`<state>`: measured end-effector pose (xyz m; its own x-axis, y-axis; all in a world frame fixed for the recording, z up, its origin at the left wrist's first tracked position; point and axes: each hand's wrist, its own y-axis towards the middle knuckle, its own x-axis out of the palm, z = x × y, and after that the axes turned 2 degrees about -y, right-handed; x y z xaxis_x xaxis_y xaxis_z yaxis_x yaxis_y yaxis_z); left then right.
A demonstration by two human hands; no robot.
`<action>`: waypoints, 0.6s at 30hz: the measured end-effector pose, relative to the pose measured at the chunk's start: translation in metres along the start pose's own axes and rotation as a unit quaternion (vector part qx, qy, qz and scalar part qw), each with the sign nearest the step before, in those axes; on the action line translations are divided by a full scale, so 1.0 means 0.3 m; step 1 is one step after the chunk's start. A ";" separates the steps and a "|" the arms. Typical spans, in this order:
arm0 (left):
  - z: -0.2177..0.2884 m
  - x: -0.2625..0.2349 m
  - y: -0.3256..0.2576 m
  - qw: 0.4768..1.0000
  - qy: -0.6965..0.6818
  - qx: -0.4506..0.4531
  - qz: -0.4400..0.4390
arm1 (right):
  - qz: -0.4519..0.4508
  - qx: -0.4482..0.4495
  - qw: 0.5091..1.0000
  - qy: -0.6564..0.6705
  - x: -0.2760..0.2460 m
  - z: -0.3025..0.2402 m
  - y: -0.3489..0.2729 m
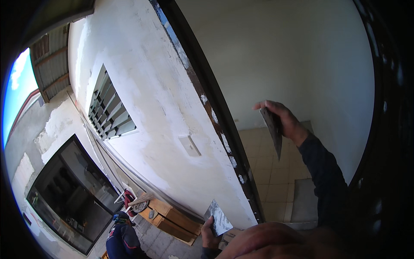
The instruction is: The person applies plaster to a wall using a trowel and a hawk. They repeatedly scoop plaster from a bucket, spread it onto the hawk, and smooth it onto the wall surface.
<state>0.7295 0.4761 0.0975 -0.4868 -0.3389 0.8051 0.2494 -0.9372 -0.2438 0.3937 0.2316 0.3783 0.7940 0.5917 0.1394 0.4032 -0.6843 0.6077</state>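
Observation:
My right hand (290, 125) is raised in front of the open doorway, its fingers closed around a flat, thin-bladed putty knife (271, 131) with a dull grey face. The blade is seen nearly edge-on and points down. Low down by the wall, my left hand (209, 238) grips a broad metal plate (219, 219), smeared with white paste. Between the two hands runs the dark door frame (215, 95), spotted with white patches. To its left stands the off-white wall (159, 99), with uneven smoothed areas and a flat switch plate (189, 146).
A louvred window (110, 108) opens in the wall at left. Below it stands a wooden cabinet (172, 220) with tools on top. Another person (123, 239) in dark clothes is bent down at the lower left, near a dark glass door (71, 190). Tiled floor (271, 177) shows through the doorway.

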 end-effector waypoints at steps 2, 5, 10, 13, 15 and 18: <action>0.001 -0.028 0.018 1.000 0.004 0.024 -0.007 | -0.027 -0.075 0.995 -0.056 0.028 -0.183 0.253; 0.006 -0.066 0.051 1.000 0.005 0.026 -0.003 | -0.039 -0.198 0.962 -0.184 0.099 -0.382 0.601; 0.048 -0.101 0.090 0.999 -0.001 0.041 0.023 | -0.051 -0.230 0.954 -0.187 0.201 -0.600 1.037; 0.089 -0.115 0.089 0.996 -0.006 0.071 0.046 | -0.178 -0.137 0.975 -0.001 0.259 -0.677 1.207; 0.114 -0.124 0.080 0.993 -0.013 0.098 0.065 | -0.131 -0.177 0.975 -0.030 0.306 -0.693 1.281; 0.130 -0.136 0.058 0.985 -0.026 0.145 0.093 | -0.122 -0.228 0.963 -0.073 0.326 -0.699 1.335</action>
<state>0.7863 0.4767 0.0816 -0.3685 -0.4913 0.7892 0.5625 -0.7937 -0.2315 0.5375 0.1049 0.7991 0.7695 0.6225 -0.1430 0.3714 -0.2540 0.8931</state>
